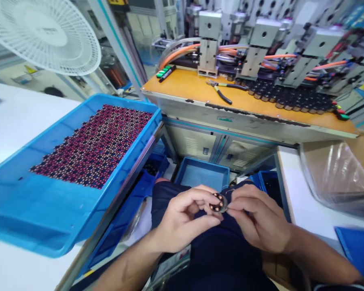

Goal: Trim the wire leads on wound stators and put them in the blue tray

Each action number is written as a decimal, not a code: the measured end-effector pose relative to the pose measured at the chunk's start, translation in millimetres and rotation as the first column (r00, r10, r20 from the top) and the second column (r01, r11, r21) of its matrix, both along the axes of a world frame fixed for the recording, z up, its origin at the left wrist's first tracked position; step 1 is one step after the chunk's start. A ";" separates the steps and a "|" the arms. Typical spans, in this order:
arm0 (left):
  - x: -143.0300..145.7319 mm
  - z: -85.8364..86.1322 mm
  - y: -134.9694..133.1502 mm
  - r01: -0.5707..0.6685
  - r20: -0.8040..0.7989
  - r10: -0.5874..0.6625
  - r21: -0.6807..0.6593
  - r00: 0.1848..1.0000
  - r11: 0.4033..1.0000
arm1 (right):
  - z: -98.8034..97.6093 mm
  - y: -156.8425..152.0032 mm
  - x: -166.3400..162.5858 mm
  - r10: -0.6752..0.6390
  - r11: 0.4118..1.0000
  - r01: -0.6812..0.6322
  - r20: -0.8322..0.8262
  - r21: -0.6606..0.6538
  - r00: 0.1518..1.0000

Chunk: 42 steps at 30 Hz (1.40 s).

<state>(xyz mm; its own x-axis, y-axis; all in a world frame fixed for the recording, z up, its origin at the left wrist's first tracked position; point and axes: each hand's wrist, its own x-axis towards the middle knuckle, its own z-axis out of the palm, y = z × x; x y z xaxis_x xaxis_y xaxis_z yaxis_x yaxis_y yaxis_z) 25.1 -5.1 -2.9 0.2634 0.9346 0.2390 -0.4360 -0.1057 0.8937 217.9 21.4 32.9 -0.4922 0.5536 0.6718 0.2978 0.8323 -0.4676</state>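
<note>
My left hand (182, 220) and my right hand (257, 220) meet over my lap, both pinched on a small round dark part with copper windings (218, 203). The left thumb and fingers grip its left side; the right fingertips hold its right edge. To the left, a large blue tray (42, 210) rests tilted on the white table and holds several rows of the same small dark-red and copper parts (94, 145).
Ahead stands an orange-topped machine bench (194, 87) with pliers (223, 91), markers (165, 72) and several black cylinders (294, 99). Blue bins (203, 173) sit below it. A white fan (45, 34) is at top left, a clear plastic bag (336, 173) at right.
</note>
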 end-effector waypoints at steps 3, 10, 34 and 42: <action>-0.4 -1.1 2.8 0.002 0.084 -0.010 0.090 0.996 0.996 | 4.1 1.6 0.6 -0.024 1.000 0.025 0.052 -0.011 0.998; -2.2 -5.5 3.3 0.161 0.409 -0.149 0.005 0.900 0.987 | 9.3 -3.3 -3.9 0.093 0.996 -0.094 0.043 0.007 0.995; -7.5 -10.8 1.4 0.327 0.364 -0.249 -0.172 0.897 0.929 | 27.9 2.5 -18.1 0.106 0.966 -0.144 0.181 0.214 0.978; -2.3 -13.9 -6.6 0.176 0.307 -0.156 -0.041 0.939 0.983 | 21.6 6.5 -12.6 0.029 0.956 -0.093 0.227 0.279 0.974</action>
